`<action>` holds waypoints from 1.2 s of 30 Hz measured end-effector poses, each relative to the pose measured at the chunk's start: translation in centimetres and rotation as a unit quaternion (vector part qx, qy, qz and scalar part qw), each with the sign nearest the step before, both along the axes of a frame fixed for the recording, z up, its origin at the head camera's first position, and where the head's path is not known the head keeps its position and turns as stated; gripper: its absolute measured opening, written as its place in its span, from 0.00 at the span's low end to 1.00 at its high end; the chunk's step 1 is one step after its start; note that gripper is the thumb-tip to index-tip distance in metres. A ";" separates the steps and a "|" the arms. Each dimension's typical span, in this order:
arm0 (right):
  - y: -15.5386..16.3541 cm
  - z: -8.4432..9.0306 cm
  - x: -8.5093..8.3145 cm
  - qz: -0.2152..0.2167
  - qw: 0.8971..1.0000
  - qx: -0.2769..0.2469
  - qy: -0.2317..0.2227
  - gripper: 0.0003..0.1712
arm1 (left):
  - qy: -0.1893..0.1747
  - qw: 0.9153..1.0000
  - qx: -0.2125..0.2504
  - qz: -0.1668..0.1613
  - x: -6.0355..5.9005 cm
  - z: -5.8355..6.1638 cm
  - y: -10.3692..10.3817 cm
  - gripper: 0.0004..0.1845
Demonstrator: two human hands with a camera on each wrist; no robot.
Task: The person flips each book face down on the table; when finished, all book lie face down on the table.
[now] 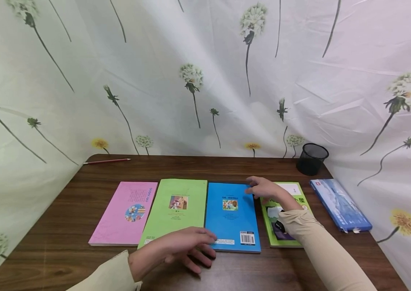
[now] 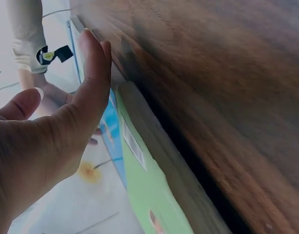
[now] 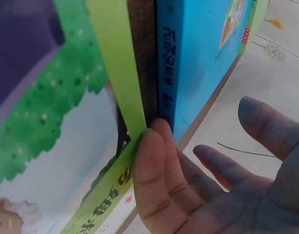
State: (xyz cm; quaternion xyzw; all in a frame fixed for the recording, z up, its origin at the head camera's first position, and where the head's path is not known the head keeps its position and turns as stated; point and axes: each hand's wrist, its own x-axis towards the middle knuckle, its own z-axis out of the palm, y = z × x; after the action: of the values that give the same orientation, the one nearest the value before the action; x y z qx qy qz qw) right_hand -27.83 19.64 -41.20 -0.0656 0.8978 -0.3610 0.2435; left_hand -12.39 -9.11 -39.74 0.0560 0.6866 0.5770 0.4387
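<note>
Straight left-hand fingers (image 1: 200,238) are lying flat, gripping nothing, against the 6 o'clock edge of the blue thin paperback book (image 1: 231,218); relaxed right-hand fingers (image 1: 254,186) are touching its 1 o'clock corner, holding nothing. Probably light, bendy and slick-covered, it is lying mid-table (image 1: 63,242), best pinched at its edges.

Curtained study desk (image 1: 63,242) with books (image 1: 232,216)
</note>
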 end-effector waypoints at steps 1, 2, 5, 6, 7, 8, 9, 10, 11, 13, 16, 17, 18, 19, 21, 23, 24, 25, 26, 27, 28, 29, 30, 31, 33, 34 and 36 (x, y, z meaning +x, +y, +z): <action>0.0 0.0 0.0 0.000 1.000 0.000 0.000 0.35 | 0.003 1.000 -0.002 -0.005 -0.1 0.1 0.3 0.26; -0.1 0.0 0.0 -0.002 1.000 -0.001 0.000 0.35 | 0.008 1.000 -0.003 -0.010 -0.3 0.2 0.7 0.26; -0.1 0.0 0.0 -0.006 1.000 -0.001 0.000 0.34 | 0.019 1.000 -0.005 -0.014 -0.8 0.3 1.8 0.24; -0.1 0.0 0.0 -0.008 1.000 0.000 0.002 0.34 | 0.024 1.000 -0.005 -0.012 -1.0 0.3 2.2 0.23; 0.0 0.0 0.1 -0.010 1.000 0.000 0.003 0.34 | 0.028 1.000 -0.002 -0.009 -1.1 0.2 2.7 0.23; 0.0 -0.1 0.1 -0.013 1.000 0.001 0.004 0.33 | 0.032 0.999 0.000 -0.006 -1.3 0.2 3.2 0.22; 0.1 -0.1 0.1 -0.015 1.000 0.000 0.004 0.33 | 0.033 0.999 0.002 -0.004 -1.4 0.1 3.7 0.22; 0.1 -0.1 0.1 -0.016 1.000 0.000 0.005 0.33 | 0.036 0.999 0.003 -0.003 -1.6 0.1 4.1 0.21; 0.2 -0.1 0.1 -0.018 1.000 -0.002 0.005 0.33 | 0.037 0.999 0.004 -0.002 -1.7 0.1 4.6 0.21; 0.4 0.0 0.1 -0.020 1.000 -0.009 0.004 0.34 | 0.035 0.999 0.007 -0.001 -1.9 0.0 5.5 0.20; 0.8 0.3 0.2 -0.018 1.000 -0.022 0.004 0.35 | 0.030 1.000 0.009 -0.002 -2.1 0.0 6.6 0.19; 1.0 0.4 0.3 -0.017 0.999 -0.027 0.006 0.35 | 0.027 1.000 0.009 0.000 -2.1 0.0 6.9 0.19; 1.2 0.4 0.3 -0.015 0.999 -0.031 0.009 0.35 | 0.025 1.000 0.010 0.002 -2.1 -0.1 7.2 0.19; 1.4 0.5 0.3 -0.014 0.999 -0.033 0.012 0.36 | 0.022 1.000 0.010 0.003 -2.2 -0.1 7.5 0.19; 1.8 0.7 0.3 -0.013 0.999 -0.035 0.021 0.36 | 0.018 1.000 0.013 0.009 -2.3 -0.4 8.0 0.20; 2.7 0.8 0.4 -0.017 0.999 -0.036 0.028 0.37 | 0.011 1.000 0.026 0.012 -2.5 -0.7 8.6 0.21; 3.2 0.9 0.4 -0.020 0.999 -0.032 0.033 0.37 | 0.005 0.999 0.033 0.015 -2.6 -0.9 8.9 0.22; 3.5 0.9 0.4 -0.022 0.999 -0.027 0.038 0.37 | -0.002 0.999 0.040 0.019 -2.7 -1.0 9.1 0.22; 3.9 1.0 0.3 -0.023 0.999 -0.019 0.045 0.38 | -0.009 0.999 0.049 0.023 -2.7 -1.1 9.3 0.23; 4.3 1.0 0.3 -0.025 0.998 -0.010 0.051 0.38 | -0.018 0.998 0.057 0.028 -2.7 -1.2 9.5 0.24; 4.8 1.1 0.2 -0.025 0.998 0.004 0.061 0.38 | -0.025 0.997 0.064 0.033 -2.7 -1.2 9.8 0.24; 5.3 1.0 0.2 -0.026 0.997 0.021 0.069 0.38 | -0.033 0.996 0.069 0.040 -2.7 -1.2 10.1 0.25; 5.8 1.1 0.1 -0.027 0.996 0.039 0.078 0.38 | -0.039 0.995 0.073 0.046 -2.7 -1.2 10.4 0.26; 6.3 1.0 0.1 -0.028 0.995 0.056 0.083 0.38 | -0.043 0.995 0.077 0.052 -2.7 -1.2 10.7 0.27; 7.1 1.0 0.1 -0.028 0.992 0.088 0.090 0.38 | -0.047 0.994 0.079 0.063 -2.7 -1.2 11.3 0.28; 7.5 1.0 0.0 -0.031 0.990 0.103 0.093 0.39 | -0.047 0.993 0.078 0.068 -2.7 -1.2 11.6 0.28; 8.2 1.0 0.0 -0.036 0.987 0.129 0.093 0.40 | -0.048 0.993 0.077 0.074 -2.6 -1.3 12.0 0.29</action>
State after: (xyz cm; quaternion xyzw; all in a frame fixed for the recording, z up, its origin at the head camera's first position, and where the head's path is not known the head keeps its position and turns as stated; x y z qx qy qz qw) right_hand -27.78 27.83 -40.20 -0.0344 0.9574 -0.2429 0.1522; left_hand -15.00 2.92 -41.00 0.0109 0.6206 0.6614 0.4210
